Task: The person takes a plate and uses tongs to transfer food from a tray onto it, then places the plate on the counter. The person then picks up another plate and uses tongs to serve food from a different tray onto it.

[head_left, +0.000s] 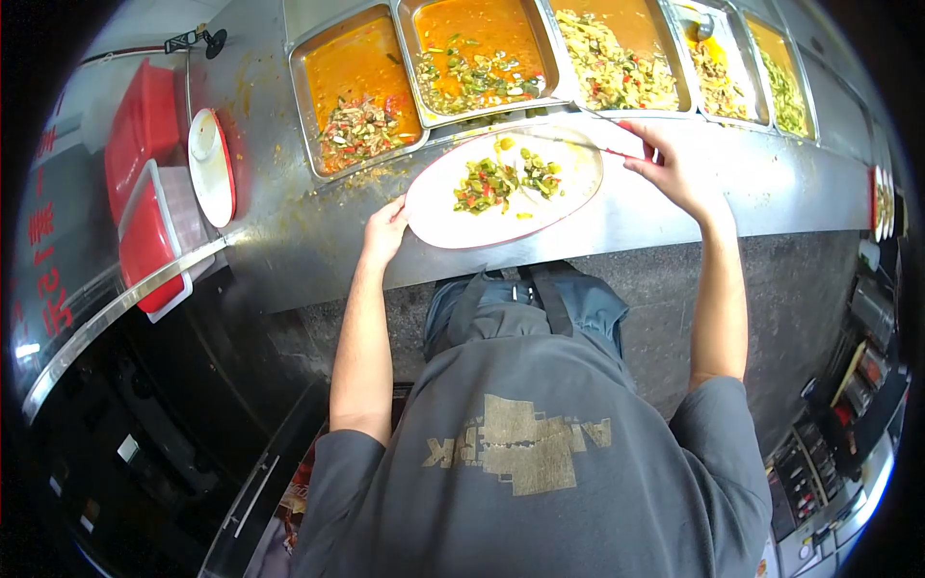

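My left hand is closed on the left rim of a white oval plate with a thin red edge. Chopped green and red vegetables lie in the middle of the plate. My right hand pinches what look like thin metal tongs, their arms reaching left over the plate's far right side. Just beyond the plate stand metal trays of food in orange liquid; the nearest are a tray of pale green vegetables and a tray of darker greens.
Another tray holds food at the left, and two narrower ones sit at the right, one with a ladle. A second plate and red containers are on the left. The steel counter's front edge runs before me.
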A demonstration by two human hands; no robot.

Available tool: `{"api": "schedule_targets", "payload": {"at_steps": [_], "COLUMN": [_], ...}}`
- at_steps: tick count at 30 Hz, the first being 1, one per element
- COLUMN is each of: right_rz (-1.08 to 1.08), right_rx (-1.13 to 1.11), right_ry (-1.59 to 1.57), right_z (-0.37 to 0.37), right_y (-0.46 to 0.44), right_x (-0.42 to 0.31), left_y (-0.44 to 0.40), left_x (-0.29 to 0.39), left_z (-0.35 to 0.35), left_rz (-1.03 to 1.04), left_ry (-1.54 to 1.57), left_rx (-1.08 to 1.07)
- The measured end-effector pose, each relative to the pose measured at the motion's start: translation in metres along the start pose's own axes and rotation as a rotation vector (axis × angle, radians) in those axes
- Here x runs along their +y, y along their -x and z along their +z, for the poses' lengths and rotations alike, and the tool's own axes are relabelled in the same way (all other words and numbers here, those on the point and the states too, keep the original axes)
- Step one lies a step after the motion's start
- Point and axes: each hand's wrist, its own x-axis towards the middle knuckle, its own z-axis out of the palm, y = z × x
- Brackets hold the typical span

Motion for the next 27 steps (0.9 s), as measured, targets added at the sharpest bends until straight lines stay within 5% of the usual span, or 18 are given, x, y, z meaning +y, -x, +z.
{"api": "schedule_targets", "payload": {"at_steps": [2,6,9,14,27], "right_rz": [-0.121,-0.107,-0.031,-0.123,-0.225], "right_rx": [0.15,0.096,-0.12,-0.15,-0.084], "right_ry": [-0.111,0.27,0.386,0.42,0.489], "right_z": [0.016,0.026,0.033,0.063,0.085], "right_y": [-0.028,-0.086,-0.128,-0.177,-0.162], "right_x": [0.015,0.003,-0.014,0.007,0.008], "left_y": [0.001,0.001,0.0,-0.002,-0.001], "left_x": [0.002,0.003,-0.003,-0.006,-0.004], "left_z": [0.0,0.0,0.0,0.0,-0.003], "left_rz": [0.003,0.011,0.016,0.031,0.01], "left_ry": [-0.004,-0.005,0.023,0.067,0.057], "left_rx": [0.012,0.011,0.005,-0.007,-0.045]}}
